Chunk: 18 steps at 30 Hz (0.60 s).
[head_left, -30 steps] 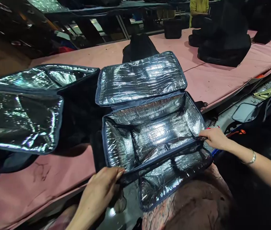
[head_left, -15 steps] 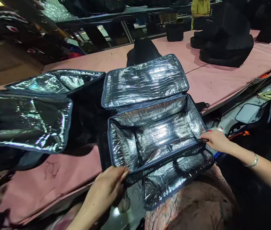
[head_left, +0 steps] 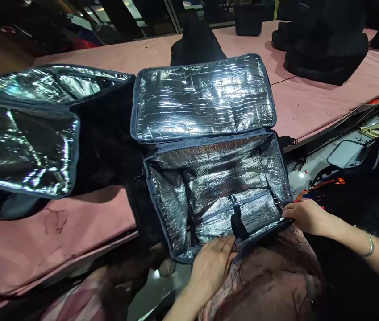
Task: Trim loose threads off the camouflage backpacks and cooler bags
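An insulated bag (head_left: 204,102) with crinkled silver foil lining and dark blue edging sits at the pink table's front edge, its lid laid back. My left hand (head_left: 212,263) is closed over the front rim near the middle, its fingertips partly hidden. Just beyond those fingers, a short black strap (head_left: 239,223) lies against the foil inside. My right hand (head_left: 310,217) pinches the front right corner of the bag between thumb and fingers.
To the left stands another foil-lined bag (head_left: 25,147), also open. Several black bags (head_left: 326,58) stand across the pink table (head_left: 313,104). Behind the open lid is a dark bag (head_left: 197,42). A buckle (head_left: 291,141) hangs at the table edge.
My left hand has moved right, from the front left corner to mid-rim. The foil flap that hung outside the front now appears folded inward, and the black strap shows. The view has tilted down.
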### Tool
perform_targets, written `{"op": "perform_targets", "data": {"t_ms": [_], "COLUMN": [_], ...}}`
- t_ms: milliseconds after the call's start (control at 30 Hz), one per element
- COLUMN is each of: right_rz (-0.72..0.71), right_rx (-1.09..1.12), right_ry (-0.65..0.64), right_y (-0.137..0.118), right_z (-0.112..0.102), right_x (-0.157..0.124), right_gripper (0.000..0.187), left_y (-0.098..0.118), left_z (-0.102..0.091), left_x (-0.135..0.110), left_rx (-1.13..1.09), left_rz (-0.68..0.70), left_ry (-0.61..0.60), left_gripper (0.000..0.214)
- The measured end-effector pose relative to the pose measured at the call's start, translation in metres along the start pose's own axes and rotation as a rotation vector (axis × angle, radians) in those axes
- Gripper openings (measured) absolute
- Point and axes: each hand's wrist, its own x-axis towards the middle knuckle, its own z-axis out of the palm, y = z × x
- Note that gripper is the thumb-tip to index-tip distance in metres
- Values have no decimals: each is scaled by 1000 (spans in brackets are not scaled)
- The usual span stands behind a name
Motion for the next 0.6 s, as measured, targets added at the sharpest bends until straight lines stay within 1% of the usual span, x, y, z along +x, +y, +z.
{"op": "perform_targets", "data": {"t_ms": [33, 67, 133, 200, 233, 267, 367, 433, 467, 533, 600], "right_rz": [50, 85, 110, 82, 65, 64, 94, 96, 96, 117, 133], "right_rx": [-8, -14, 16, 120, 191, 272, 497, 577, 594, 615, 639], "right_ry": [-47, -61, 2, 89, 104, 89, -38, -73, -67, -36, 18], "right_y": [-6, -12, -27, -42, -48, -53, -63, -65, -65, -64, -64], "right_z": [-2, -5, -9, -10, -8, -4, 14, 28, 34, 41, 41], "right_x": [2, 7, 22, 45, 59, 74, 112, 127, 131, 130, 119], "right_gripper": [23, 24, 26, 24, 21, 17, 15, 13, 12, 11, 9], "left_y": [1, 1, 1, 2, 3, 4, 3, -1, -4, -9, -12], "left_z": [2, 3, 3, 1, 1, 2, 12, 22, 28, 38, 42], "left_x": [-1, -2, -3, -2, -1, 1, 9, 17, 22, 32, 40], "left_rx": [-7, -19, -61, -139, -199, -276, -588, -881, -1040, -1328, -1515], "left_rz": [8, 9, -2, -35, -62, -98, -268, -396, -442, -482, -489], "left_ry": [16, 36, 59, 65, 72, 85, 145, 186, 203, 236, 265], "left_gripper": [34, 34, 34, 33, 31, 30, 25, 24, 26, 37, 49]}}
